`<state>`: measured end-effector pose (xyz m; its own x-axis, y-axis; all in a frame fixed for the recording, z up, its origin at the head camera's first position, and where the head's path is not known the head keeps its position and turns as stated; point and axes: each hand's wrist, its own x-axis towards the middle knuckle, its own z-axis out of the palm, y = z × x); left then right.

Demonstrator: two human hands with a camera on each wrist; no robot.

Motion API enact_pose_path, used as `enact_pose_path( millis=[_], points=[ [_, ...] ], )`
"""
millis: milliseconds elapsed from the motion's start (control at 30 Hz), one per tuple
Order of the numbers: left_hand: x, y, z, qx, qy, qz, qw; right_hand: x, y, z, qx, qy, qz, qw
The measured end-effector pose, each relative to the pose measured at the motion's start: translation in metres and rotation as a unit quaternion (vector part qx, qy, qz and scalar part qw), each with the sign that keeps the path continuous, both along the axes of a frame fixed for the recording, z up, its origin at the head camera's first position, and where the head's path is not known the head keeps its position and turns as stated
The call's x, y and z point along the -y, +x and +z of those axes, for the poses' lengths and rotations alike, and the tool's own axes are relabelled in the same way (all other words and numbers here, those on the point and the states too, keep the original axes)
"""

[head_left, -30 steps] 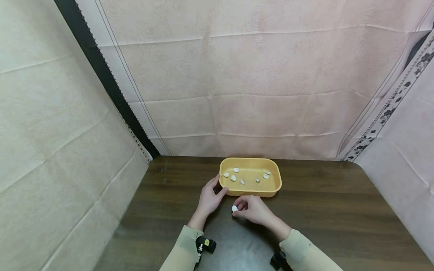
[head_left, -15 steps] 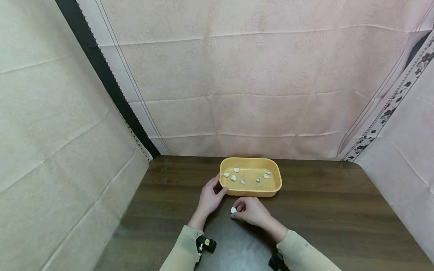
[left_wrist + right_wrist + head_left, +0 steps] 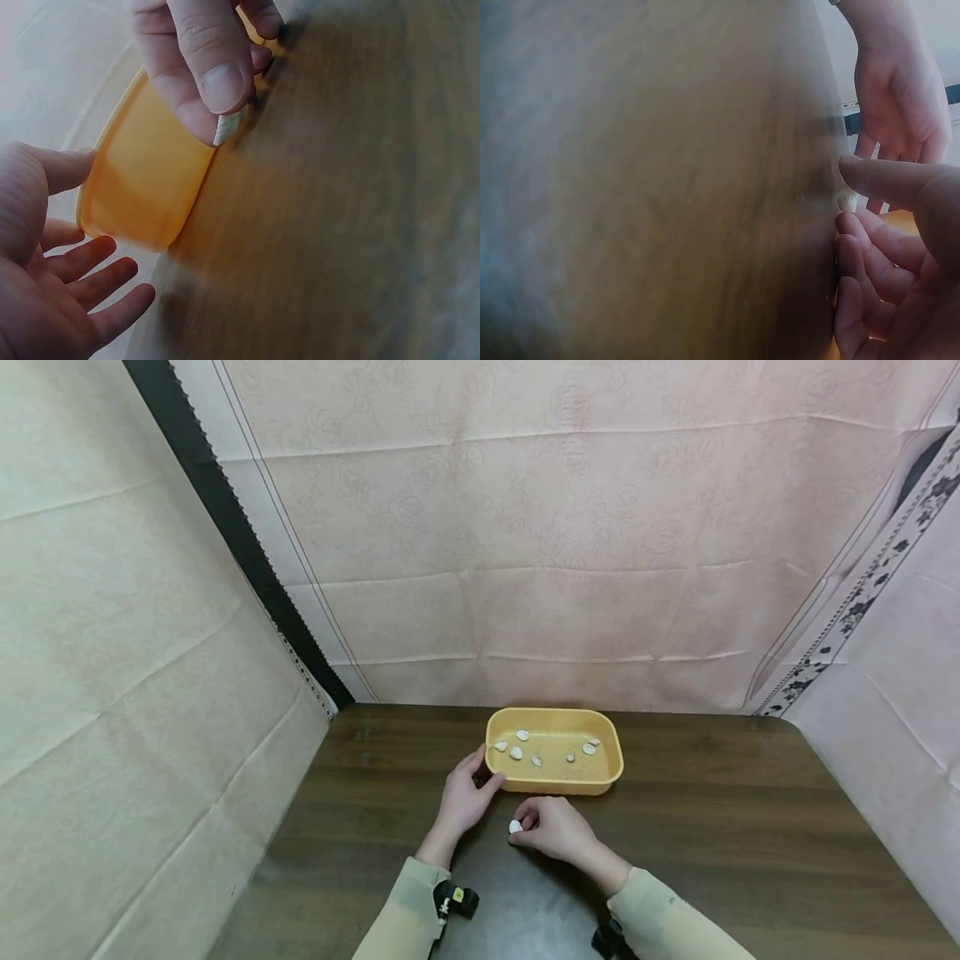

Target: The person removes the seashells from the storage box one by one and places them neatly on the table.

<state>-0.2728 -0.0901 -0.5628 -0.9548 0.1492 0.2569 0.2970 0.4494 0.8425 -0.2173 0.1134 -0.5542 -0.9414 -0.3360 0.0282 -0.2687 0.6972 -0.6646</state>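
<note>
In the head view a shallow yellow tray [image 3: 555, 786] stands on the table with several small white seashells [image 3: 522, 736] scattered over its bottom. My left hand [image 3: 462, 797] is at the tray's left end, one finger at the side wall and the thumb by the front corner; its other fingers are loosely spread in the left wrist view. Just in front of the tray, my right hand [image 3: 557, 829] pinches a white seashell [image 3: 515, 827] between thumb and fingertips. Ridges show on this seashell [image 3: 229, 126] in the left wrist view, close over the table.
The brown wooden table [image 3: 712, 827] extends to both sides and in front of the tray. Pale cloth [image 3: 585, 543] hangs behind it and along both sides. A small black camera [image 3: 456, 900] is strapped at the left sleeve.
My right hand has shifted slightly left and toward the body with the seashell still pinched. The left hand and the tray have stayed in place.
</note>
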Motion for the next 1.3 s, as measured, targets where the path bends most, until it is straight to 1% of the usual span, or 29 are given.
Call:
enact_pose_path(
  millis=[167, 300, 567, 900, 1067, 1300],
  points=[
    [-0.0003, -0.0004, 0.0006, -0.005, 0.0, 0.0, 1.0, 0.0003, 0.0005, 0.0015, -0.001, 0.004, -0.001, 1.0],
    [-0.0005, 0.0, 0.0014, -0.002, 0.003, -0.001, 1.0, 0.0004, 0.0009, 0.0019, -0.002, 0.005, 0.0, 1.0],
    [0.0002, 0.0, 0.0018, 0.001, 0.005, -0.004, 1.0, 0.0001, 0.0001, -0.0027, -0.001, 0.013, -0.005, 0.9999],
    [0.0004, 0.0, 0.002, 0.001, 0.007, -0.005, 1.0, -0.0006, 0.0012, -0.0016, 0.004, 0.009, -0.001, 1.0],
    [0.001, 0.0002, 0.0016, -0.003, 0.006, -0.005, 1.0, -0.0021, 0.0022, -0.0006, 0.007, -0.01, 0.012, 0.9999],
    [0.001, 0.001, 0.0008, 0.002, 0.001, -0.004, 1.0, -0.009, 0.0022, 0.005, 0.02, -0.045, 0.033, 0.9983]
  ],
)
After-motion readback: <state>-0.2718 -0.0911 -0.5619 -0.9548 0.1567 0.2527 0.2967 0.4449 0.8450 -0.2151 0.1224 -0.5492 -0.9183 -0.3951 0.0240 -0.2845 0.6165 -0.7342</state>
